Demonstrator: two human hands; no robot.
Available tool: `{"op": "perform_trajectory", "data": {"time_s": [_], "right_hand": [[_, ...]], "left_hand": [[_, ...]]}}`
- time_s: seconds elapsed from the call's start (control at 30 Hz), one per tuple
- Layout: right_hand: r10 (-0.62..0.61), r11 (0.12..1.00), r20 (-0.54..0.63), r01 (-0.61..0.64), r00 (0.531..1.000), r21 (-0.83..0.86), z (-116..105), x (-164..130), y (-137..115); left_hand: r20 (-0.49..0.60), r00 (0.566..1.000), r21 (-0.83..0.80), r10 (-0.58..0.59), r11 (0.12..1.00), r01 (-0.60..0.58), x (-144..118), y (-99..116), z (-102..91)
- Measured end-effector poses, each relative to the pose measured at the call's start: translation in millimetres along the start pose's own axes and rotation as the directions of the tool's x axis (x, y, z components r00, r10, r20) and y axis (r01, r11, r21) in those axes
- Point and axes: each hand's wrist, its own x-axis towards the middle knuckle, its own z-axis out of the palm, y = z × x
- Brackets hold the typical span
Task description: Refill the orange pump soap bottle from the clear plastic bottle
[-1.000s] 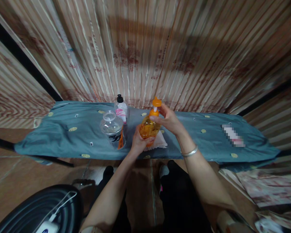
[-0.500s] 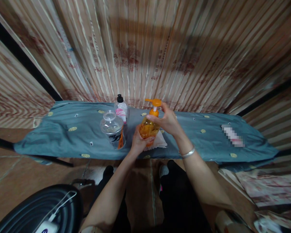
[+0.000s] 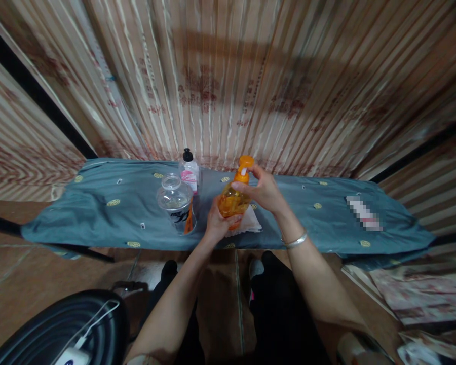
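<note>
An orange pump bottle (image 3: 233, 203) with amber liquid stands tilted slightly right above the covered table. Its lower body is wrapped by my left hand (image 3: 219, 223). My right hand (image 3: 261, 190) grips its orange pump top (image 3: 242, 176) at the collar, thumb in front and fingertips behind, partly hidden. The spout points towards me. Under the bottle's right side lies a folded white cloth (image 3: 252, 223). Left of my hands are a clear plastic jar (image 3: 171, 198) without a lid and, behind it, a clear bottle (image 3: 190, 175) with a black cap and pink label.
A blue-grey patterned cloth (image 3: 304, 228) covers the narrow table. A blurred-out packet (image 3: 363, 213) lies at its right end. Pleated curtains (image 3: 213, 91) hang right behind. At lower left, a black round stool (image 3: 61, 324) carries a white device (image 3: 74, 356) with a cable.
The pump head has turned, so its spout swung from pointing left to pointing towards me. My right fingers shifted slightly around the top; my left hand stayed on the bottle.
</note>
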Motion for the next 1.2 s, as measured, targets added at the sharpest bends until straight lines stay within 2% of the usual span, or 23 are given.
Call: {"op": "perform_trajectory", "data": {"time_s": [0.07, 0.17, 0.3, 0.43, 0.57, 0.7, 0.8, 0.87, 0.97, 1.1, 1.2], "right_hand": [[0.006, 0.993, -0.086, -0.016, 0.996, -0.12, 2.3, -0.4, -1.2], [-0.046, 0.99, -0.034, 0.041, 0.998, -0.136, 1.9, -1.3, -3.4], [-0.104, 0.994, 0.062, 0.105, 0.993, -0.008, -3.8, 1.3, -5.7], [-0.156, 0.974, -0.013, 0.156, 0.988, 0.166, -14.6, 11.0, -15.1], [-0.221, 0.95, -0.111, 0.239, 0.969, 0.201, -35.6, 22.6, -37.3], [-0.26, 0.917, -0.234, 0.316, 0.937, 0.244, -66.0, 31.2, -65.7], [-0.286, 0.864, -0.287, 0.376, 0.914, 0.336, -85.4, 34.7, -83.4], [-0.3, 0.851, -0.279, 0.388, 0.912, 0.354, -92.9, 35.7, -90.7], [-0.303, 0.862, -0.23, 0.368, 0.925, 0.348, -96.6, 36.3, -94.4], [-0.325, 0.868, -0.258, 0.395, 0.91, 0.301, -95.1, 35.9, -93.8], [-0.327, 0.855, -0.255, 0.4, 0.91, 0.33, -93.8, 34.1, -94.9]], "left_hand": [[0.0, 1.0, -0.001, -0.003, 1.0, 0.003, 0.6, -1.9, 0.2], [0.001, 1.0, 0.0, -0.008, 1.0, 0.008, 1.0, -3.2, 0.1], [0.002, 1.0, -0.006, -0.001, 1.0, 0.001, 0.5, -2.2, 0.3], [-0.002, 1.0, -0.013, 0.011, 1.0, -0.011, 0.5, -2.5, 1.0], [-0.003, 1.0, -0.013, 0.009, 1.0, -0.009, 1.0, -4.0, 1.2], [0.008, 1.0, -0.021, 0.017, 1.0, -0.017, 0.8, -2.0, 0.8], [0.005, 1.0, -0.018, 0.022, 1.0, -0.022, 0.5, 0.5, 0.6], [0.0, 1.0, -0.014, 0.023, 1.0, -0.023, 0.4, 1.0, 0.7], [0.0, 1.0, -0.009, 0.015, 1.0, -0.015, 0.7, -0.7, 1.1], [-0.004, 1.0, 0.005, 0.01, 1.0, -0.01, 1.1, -3.8, 1.0], [-0.006, 1.0, 0.012, 0.016, 1.0, -0.016, 1.1, -4.1, 0.6]]}}
